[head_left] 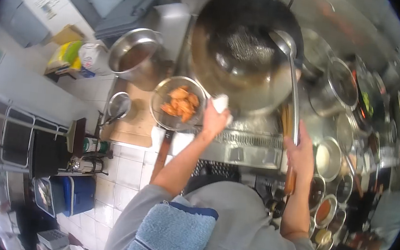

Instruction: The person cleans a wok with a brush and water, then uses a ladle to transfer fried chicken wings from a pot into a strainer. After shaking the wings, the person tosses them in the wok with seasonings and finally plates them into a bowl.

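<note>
A large dark wok (248, 46) stands on the stove, with shiny liquid at its bottom. My right hand (301, 149) is wrapped round the long handle of a metal ladle (294, 81), whose bowl lies over the wok's right side. Left of the wok, a round mesh strainer (157, 104) holds several orange-brown fried pieces (181, 104); its wooden handle points down toward me. My left hand (215, 119) is closed on a white cloth (220, 103) between the strainer and the wok's lower left rim.
A steel pot (136, 53) of dark liquid stands at the upper left, beside a brown board (134, 117) and a small strainer (119, 105). More pots (335, 86) and several bowls (329, 157) line the right side. A blue towel (175, 233) hangs at my front.
</note>
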The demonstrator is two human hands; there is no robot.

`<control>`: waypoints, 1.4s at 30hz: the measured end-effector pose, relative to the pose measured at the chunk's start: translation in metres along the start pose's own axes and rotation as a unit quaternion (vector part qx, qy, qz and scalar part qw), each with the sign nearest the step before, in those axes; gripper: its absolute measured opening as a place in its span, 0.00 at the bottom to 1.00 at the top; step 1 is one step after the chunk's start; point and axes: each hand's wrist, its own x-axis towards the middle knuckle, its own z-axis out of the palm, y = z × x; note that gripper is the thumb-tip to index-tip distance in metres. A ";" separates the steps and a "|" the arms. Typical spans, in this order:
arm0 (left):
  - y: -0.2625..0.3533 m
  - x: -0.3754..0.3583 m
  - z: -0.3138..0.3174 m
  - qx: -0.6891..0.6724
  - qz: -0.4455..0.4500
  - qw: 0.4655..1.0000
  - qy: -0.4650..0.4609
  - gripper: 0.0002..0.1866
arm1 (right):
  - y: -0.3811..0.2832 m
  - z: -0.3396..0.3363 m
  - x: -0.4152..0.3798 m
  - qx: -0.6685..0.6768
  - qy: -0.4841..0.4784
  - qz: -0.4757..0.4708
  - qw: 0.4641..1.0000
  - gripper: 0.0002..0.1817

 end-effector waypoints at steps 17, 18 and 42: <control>0.031 0.029 0.040 -0.417 -0.165 0.881 -0.152 0.14 | -0.183 0.405 0.078 0.025 -0.082 -0.253 0.964 0.38; 0.034 0.030 0.037 -0.426 -0.184 0.874 -0.147 0.14 | -0.186 0.411 0.073 0.042 -0.069 -0.241 0.967 0.39; 0.073 0.022 0.014 -0.509 -0.317 0.757 -0.259 0.13 | 0.232 0.002 0.028 -0.210 0.040 0.042 0.976 0.52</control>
